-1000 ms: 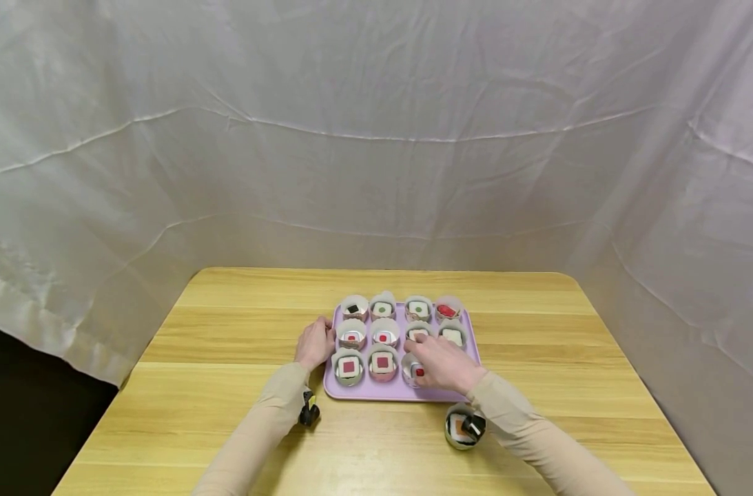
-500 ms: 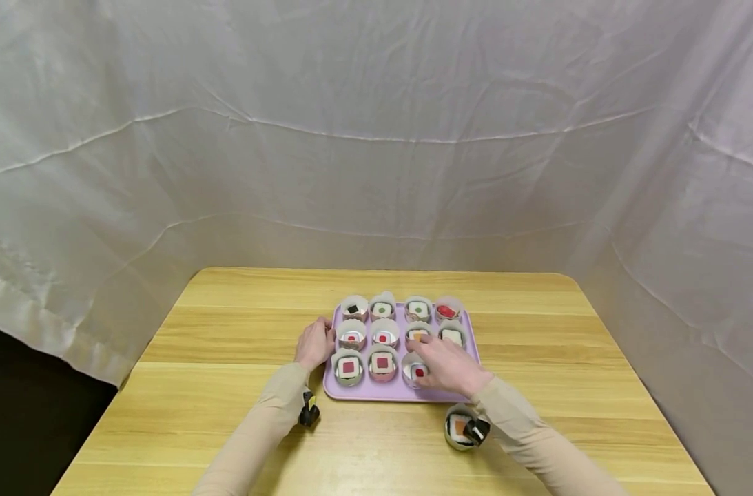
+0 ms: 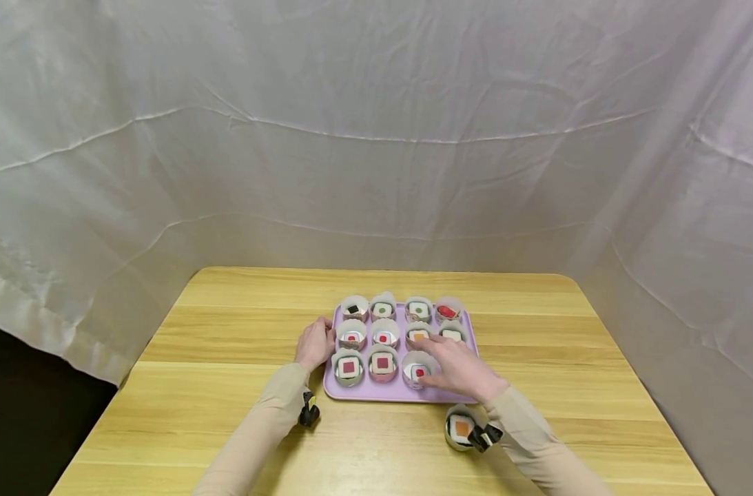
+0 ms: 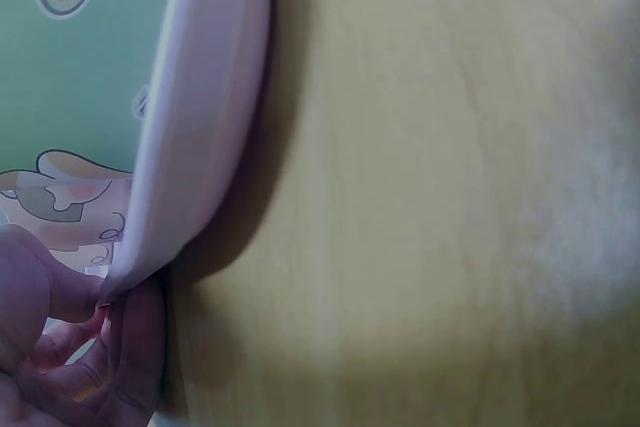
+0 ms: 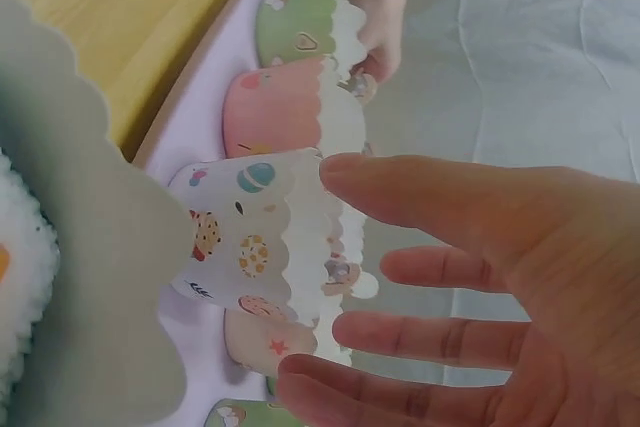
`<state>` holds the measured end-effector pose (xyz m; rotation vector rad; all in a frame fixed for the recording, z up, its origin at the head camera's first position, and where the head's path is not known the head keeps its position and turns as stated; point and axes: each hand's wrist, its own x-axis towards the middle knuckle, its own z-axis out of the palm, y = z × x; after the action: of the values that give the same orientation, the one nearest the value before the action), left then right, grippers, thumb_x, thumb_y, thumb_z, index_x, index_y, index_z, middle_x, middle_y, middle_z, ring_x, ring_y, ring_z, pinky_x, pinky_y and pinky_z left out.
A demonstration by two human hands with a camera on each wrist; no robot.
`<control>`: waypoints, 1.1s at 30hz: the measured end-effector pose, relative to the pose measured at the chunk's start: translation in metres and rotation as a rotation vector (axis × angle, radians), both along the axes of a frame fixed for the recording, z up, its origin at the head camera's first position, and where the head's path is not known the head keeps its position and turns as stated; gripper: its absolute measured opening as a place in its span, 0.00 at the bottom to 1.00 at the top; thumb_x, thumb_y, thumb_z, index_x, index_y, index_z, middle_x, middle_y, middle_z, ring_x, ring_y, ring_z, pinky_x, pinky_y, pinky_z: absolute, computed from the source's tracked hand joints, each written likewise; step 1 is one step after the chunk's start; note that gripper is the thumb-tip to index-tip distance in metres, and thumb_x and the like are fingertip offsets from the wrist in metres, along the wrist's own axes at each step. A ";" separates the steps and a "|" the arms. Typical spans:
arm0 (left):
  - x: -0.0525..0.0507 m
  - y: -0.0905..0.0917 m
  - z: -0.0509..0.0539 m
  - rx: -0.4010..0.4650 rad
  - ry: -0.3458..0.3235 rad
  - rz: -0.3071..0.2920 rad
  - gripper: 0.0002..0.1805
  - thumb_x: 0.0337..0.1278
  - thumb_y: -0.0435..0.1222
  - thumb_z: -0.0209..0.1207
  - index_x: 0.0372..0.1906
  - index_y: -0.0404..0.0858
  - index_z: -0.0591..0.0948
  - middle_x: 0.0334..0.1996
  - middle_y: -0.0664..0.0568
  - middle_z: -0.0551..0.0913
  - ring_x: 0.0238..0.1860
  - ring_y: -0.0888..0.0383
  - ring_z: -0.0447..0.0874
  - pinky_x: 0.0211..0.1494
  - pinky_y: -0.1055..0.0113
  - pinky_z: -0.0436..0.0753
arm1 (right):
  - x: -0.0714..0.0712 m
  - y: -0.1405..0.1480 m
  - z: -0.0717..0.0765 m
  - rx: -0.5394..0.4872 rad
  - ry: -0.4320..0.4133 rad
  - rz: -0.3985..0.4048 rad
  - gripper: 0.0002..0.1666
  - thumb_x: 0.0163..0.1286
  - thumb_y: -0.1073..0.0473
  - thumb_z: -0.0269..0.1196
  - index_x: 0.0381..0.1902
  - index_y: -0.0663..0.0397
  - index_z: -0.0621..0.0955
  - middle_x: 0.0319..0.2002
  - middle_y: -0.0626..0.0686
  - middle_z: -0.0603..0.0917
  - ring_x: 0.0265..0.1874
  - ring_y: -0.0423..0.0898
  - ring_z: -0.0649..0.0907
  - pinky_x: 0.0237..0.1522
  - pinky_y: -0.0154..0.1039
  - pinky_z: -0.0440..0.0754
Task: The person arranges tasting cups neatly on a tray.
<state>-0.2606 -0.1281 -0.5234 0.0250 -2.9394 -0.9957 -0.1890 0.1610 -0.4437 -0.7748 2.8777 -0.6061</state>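
Pinched between thumb and fingers of my left hand (image 3: 315,342) is the left rim of a lilac tray (image 3: 370,393); the left wrist view shows the grip (image 4: 75,332) close up. Rows of scalloped paper cups stand on the tray, each holding a small piece, many like sushi rolls. My right hand (image 3: 459,365) hovers over the tray's right side, fingers spread and holding nothing. Below its fingertips is a cup with an orange-centred sushi roll (image 3: 418,336). By its thumb stands a white patterned cup (image 5: 240,237) with a red-centred piece (image 3: 419,372). The hand partly hides the front right corner.
One more paper cup (image 3: 455,446) with an orange-centred sushi roll (image 3: 461,428) stands on the wooden table (image 3: 376,441) in front of the tray, below my right wrist. Grey curtains (image 3: 376,172) hang behind and beside the table.
My right hand has drawn back to the right, its fingers spreading away from the middle-row cup. The orange-centred roll in that cup now shows. My left hand stays on the tray rim.
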 end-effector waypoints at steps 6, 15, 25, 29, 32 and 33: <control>0.000 0.000 0.000 0.001 0.003 0.005 0.12 0.69 0.34 0.54 0.50 0.31 0.79 0.43 0.38 0.86 0.45 0.41 0.85 0.52 0.48 0.84 | 0.005 0.009 0.002 -0.030 0.036 0.020 0.33 0.58 0.53 0.75 0.59 0.60 0.79 0.56 0.60 0.85 0.55 0.58 0.84 0.59 0.57 0.83; 0.000 0.001 -0.001 0.006 -0.011 0.002 0.12 0.69 0.35 0.54 0.51 0.32 0.79 0.43 0.39 0.86 0.44 0.43 0.85 0.51 0.49 0.84 | 0.013 0.025 -0.001 -0.129 0.027 0.013 0.29 0.61 0.54 0.73 0.57 0.59 0.80 0.54 0.60 0.86 0.41 0.53 0.86 0.41 0.38 0.86; 0.000 0.000 0.000 0.012 -0.003 0.006 0.12 0.69 0.34 0.54 0.51 0.31 0.79 0.42 0.39 0.86 0.45 0.42 0.85 0.51 0.48 0.84 | 0.022 0.046 -0.009 -0.241 -0.039 -0.020 0.29 0.63 0.52 0.71 0.59 0.60 0.78 0.51 0.62 0.85 0.43 0.53 0.85 0.43 0.47 0.88; 0.000 0.001 0.000 0.013 -0.005 0.007 0.12 0.69 0.34 0.54 0.51 0.32 0.79 0.42 0.39 0.86 0.45 0.42 0.85 0.52 0.48 0.84 | 0.025 0.054 -0.011 -0.294 -0.068 0.004 0.30 0.65 0.51 0.70 0.59 0.62 0.78 0.50 0.62 0.85 0.44 0.55 0.86 0.46 0.45 0.88; -0.001 0.001 0.000 0.008 -0.008 0.006 0.12 0.69 0.34 0.54 0.51 0.32 0.79 0.43 0.39 0.86 0.45 0.42 0.85 0.52 0.48 0.84 | 0.028 0.060 -0.013 -0.343 -0.101 0.029 0.29 0.66 0.51 0.69 0.60 0.61 0.78 0.51 0.63 0.85 0.45 0.57 0.85 0.48 0.44 0.88; -0.001 0.001 0.000 0.007 -0.009 0.005 0.13 0.69 0.34 0.54 0.51 0.32 0.79 0.43 0.39 0.86 0.45 0.42 0.85 0.52 0.48 0.84 | 0.029 0.062 -0.014 -0.359 -0.114 0.033 0.29 0.67 0.50 0.69 0.59 0.60 0.78 0.51 0.63 0.84 0.45 0.58 0.85 0.48 0.44 0.88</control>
<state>-0.2612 -0.1273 -0.5236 0.0367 -2.9426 -1.0085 -0.1601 0.2229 -0.4573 -0.7956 2.6795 -1.1433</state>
